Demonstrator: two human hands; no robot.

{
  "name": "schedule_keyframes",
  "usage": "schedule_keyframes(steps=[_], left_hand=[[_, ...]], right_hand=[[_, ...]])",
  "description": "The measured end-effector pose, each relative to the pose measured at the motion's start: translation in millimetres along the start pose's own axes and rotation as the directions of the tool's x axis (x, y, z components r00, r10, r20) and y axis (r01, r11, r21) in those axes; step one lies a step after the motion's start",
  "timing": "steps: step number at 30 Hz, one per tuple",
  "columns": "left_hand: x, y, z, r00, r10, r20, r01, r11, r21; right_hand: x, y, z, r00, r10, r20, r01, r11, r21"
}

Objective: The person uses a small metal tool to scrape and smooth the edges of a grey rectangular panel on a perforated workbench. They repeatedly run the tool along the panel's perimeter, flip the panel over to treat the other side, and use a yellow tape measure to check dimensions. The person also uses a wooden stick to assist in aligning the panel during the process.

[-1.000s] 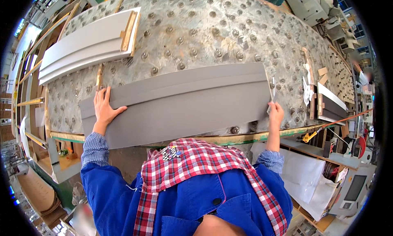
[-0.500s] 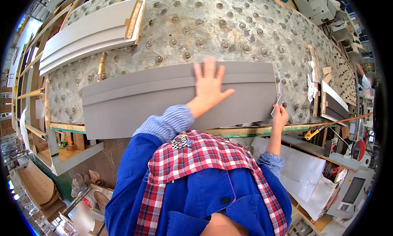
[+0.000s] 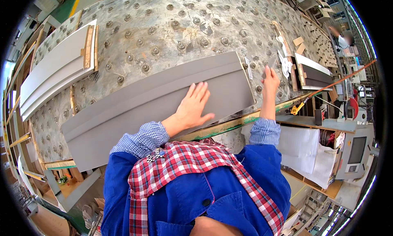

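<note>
A long grey panel (image 3: 163,109) with a raised lengthwise step lies in front of me on the stud-covered metal table. My left hand (image 3: 191,109) rests flat on it, fingers stretched out and thumb apart, just on the near side of the step. Beyond the panel's right end, my right hand (image 3: 270,82) is raised over the table with its fingers closed on a thin, flat grey piece (image 3: 272,64), too smeared to tell its kind. A narrow pale strip (image 3: 249,69) lies on the table by that end.
White panels (image 3: 57,68) with wooden strips are stacked at the left. On the right are a dark-and-white panel piece (image 3: 315,74), crumpled white material (image 3: 284,64) and a yellow air gun (image 3: 298,109) on an orange hose. A wooden edge (image 3: 229,124) borders the table's near side.
My right hand has moved off the panel's right end, outward and away from me. My left hand has drawn nearer, its fingers closer together. The whole view has turned, slanting the panel.
</note>
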State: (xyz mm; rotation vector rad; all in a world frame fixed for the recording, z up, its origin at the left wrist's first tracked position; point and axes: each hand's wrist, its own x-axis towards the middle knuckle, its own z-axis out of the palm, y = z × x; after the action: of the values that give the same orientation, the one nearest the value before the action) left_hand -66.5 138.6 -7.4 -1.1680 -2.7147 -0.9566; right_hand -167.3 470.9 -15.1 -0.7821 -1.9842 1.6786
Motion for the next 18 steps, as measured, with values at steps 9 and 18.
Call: schedule_keyframes(steps=[9,18], left_hand=[[21,-46,-58,0.987,-0.114,-0.11,0.133,0.972,0.194],[8,-74,-37,0.967,-0.252,-0.034,0.248,0.9,0.36]], right_hand=[[9,-27,85,0.897,0.137,0.421,-0.169,0.985,0.039],[40,-18,121,0.878,-0.242,0.414,0.475,0.557,-0.681]])
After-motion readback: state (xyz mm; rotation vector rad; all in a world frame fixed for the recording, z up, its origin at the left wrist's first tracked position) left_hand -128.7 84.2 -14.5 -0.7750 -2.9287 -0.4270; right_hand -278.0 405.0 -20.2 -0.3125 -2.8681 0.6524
